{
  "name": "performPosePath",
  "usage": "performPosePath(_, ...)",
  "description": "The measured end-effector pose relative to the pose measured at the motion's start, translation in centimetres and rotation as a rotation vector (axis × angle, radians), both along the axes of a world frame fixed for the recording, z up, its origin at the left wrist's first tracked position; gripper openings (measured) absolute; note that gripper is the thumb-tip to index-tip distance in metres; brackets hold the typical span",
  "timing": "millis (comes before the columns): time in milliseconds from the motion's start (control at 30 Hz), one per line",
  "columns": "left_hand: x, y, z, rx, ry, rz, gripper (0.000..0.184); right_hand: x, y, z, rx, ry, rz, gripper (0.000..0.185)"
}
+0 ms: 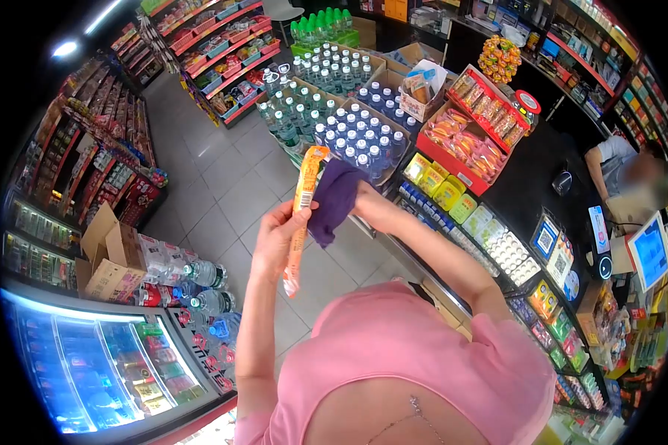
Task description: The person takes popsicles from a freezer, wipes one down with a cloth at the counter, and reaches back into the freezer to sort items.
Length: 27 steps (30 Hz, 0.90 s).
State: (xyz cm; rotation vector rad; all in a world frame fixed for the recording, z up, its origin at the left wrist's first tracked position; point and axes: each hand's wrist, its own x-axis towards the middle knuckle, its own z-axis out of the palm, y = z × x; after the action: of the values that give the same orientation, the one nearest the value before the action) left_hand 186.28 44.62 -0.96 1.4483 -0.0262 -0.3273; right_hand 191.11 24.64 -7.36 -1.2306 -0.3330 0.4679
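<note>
My left hand point(278, 230) is closed around a long, narrow orange packet point(298, 241) with a barcode on its wrapper. It stands nearly upright, and its contents do not show. In my right hand point(367, 204) is a dark purple cloth point(335, 202), gripped at its right side and hanging down in folds. The cloth is right beside the packet, by its upper half; whether they touch I cannot tell. Most of my right fingers are hidden behind the cloth.
Boxes of bottled water point(364, 141) stand ahead. To the right, a counter holds a red snack box point(464, 148), small packs and a screen point(652, 251), with a person point(631, 174) behind it. At left are a lit fridge point(89, 371), a carton point(115, 259) and shelves.
</note>
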Motion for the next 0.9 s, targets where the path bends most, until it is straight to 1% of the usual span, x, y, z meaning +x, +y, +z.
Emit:
performPosePath(33, 0.2, 0.3, 0.2, 0.036, -0.014, -0.032, 0.031, -0.5, -0.5, 1.6, 0.082, 0.074, 0.087, 0.041)
performPosePath(67, 0.3, 0.4, 0.5, 0.072, -0.027, -0.063, 0.032, -0.4, -1.0, 1.4, 0.083, 0.081, 0.093, 0.041)
performPosePath(133, 0.5, 0.2, 1.2, 0.084, -0.032, -0.041, 0.031, 0.0, -1.8, 1.2, -0.009, 0.197, 0.199, 0.043)
performPosePath(167, 0.7, 0.3, 1.3, 0.017, -0.018, -0.007, 0.031, -0.1, -2.6, 1.4, -0.009, 0.202, 0.211, 0.043)
performPosePath(233, 1.1, 1.0, 1.6, -0.124, -0.005, 0.052, 0.03, -0.1, -4.1, 2.3, -0.094, 0.303, 0.204, 0.041)
performPosePath(267, 1.1, 1.3, 1.8, -0.123, -0.004, 0.065, 0.03, -0.1, -4.3, 2.5, -0.095, 0.304, 0.217, 0.041)
performPosePath(333, 1.1, 1.4, 2.6, -0.31, -0.005, 0.058, 0.031, -0.6, -4.7, 2.8, 0.077, 0.44, 0.052, 0.049)
performPosePath(367, 1.0, 1.1, 3.0, -0.347, -0.025, 0.076, 0.032, -0.7, -5.7, 3.1, 0.195, 0.354, 0.177, 0.052)
performPosePath(400, 0.8, 0.8, 3.7, -0.346, -0.028, 0.092, 0.032, -1.3, -5.9, 3.1, 0.192, 0.356, 0.192, 0.052)
performPosePath(467, 0.6, 0.2, 4.6, -0.354, -0.029, 0.11, 0.032, -3.7, -5.9, 2.5, 0.77, 0.366, 0.221, 0.042)
performPosePath(533, 1.3, -0.5, 4.3, -0.323, -0.014, 0.133, 0.033, -4.3, -3.7, -0.3, 0.752, 0.381, -0.018, 0.043)
performPosePath(667, 1.9, -1.1, 2.4, -0.202, 0.101, 0.094, 0.032, -3.0, -2.3, -4.1, 0.643, 0.521, 0.202, 0.046)
performPosePath(700, 2.0, -1.2, 2.3, -0.202, 0.093, 0.102, 0.032, -2.3, -2.1, -4.6, 0.611, 0.544, 0.255, 0.047)
performPosePath(767, 2.0, -1.4, 2.2, -0.221, 0.083, 0.145, 0.032, -1.3, -2.1, -5.0, 0.586, 0.441, 0.328, 0.052)
performPosePath(800, 2.0, -1.4, 2.2, -0.222, 0.083, 0.147, 0.032, -0.9, -2.1, -5.1, 0.585, 0.441, 0.33, 0.052)
performPosePath(833, 1.9, -1.3, 2.3, -0.167, 0.065, 0.159, 0.032, -0.6, -1.9, -3.4, 0.508, 0.292, 0.248, 0.049)
performPosePath(867, 1.9, -1.2, 2.3, -0.112, 0.046, 0.171, 0.031, -0.4, -1.8, -1.9, 0.472, 0.215, 0.208, 0.048)
performPosePath(900, 1.9, -1.1, 1.9, -0.109, 0.045, 0.17, 0.031, -0.2, -1.7, -0.3, 0.433, 0.141, 0.165, 0.046)
